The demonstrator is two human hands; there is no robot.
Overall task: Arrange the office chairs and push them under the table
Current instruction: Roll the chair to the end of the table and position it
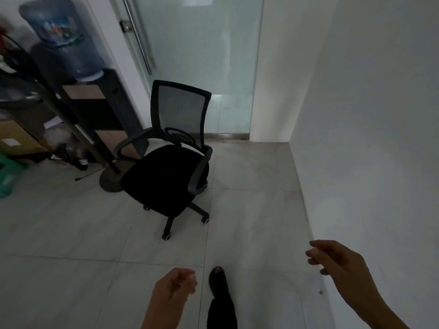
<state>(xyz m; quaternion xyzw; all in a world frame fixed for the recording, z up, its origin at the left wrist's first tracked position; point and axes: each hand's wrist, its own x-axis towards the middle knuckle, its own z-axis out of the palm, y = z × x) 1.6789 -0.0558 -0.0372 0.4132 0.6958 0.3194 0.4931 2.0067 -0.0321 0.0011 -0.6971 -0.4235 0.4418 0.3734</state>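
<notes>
A black office chair (166,176) stands alone on the pale tiled floor (71,233), in the middle of the view and well away from the person. Its mesh backrest (181,110) is on the far side, upright, and its seat faces toward the near left. Both curved armrests show, and two castors (166,236) of its star base rest on the tiles at the near side.

Just behind the chair is a frosted glass door (202,55). To the chair's left stands a dark water dispenser (104,110) with a blue bottle (59,36) upturned on top, and a round flat stand base (110,181) lies on the floor just beside the seat. Farther left are a cardboard box (14,138) and a green crate (9,176), both blurred. A white wall (368,115) runs along the right.

At the near edge both hands hang in the air, touching nothing. The left hand (174,289) has its fingers loosely curled toward the palm – empty. The right hand (339,262) reaches forward near the wall, fingers relaxed, slightly bent and a little apart – also empty. Between the hands a dark shoe (217,279) steps onto the tiles.
</notes>
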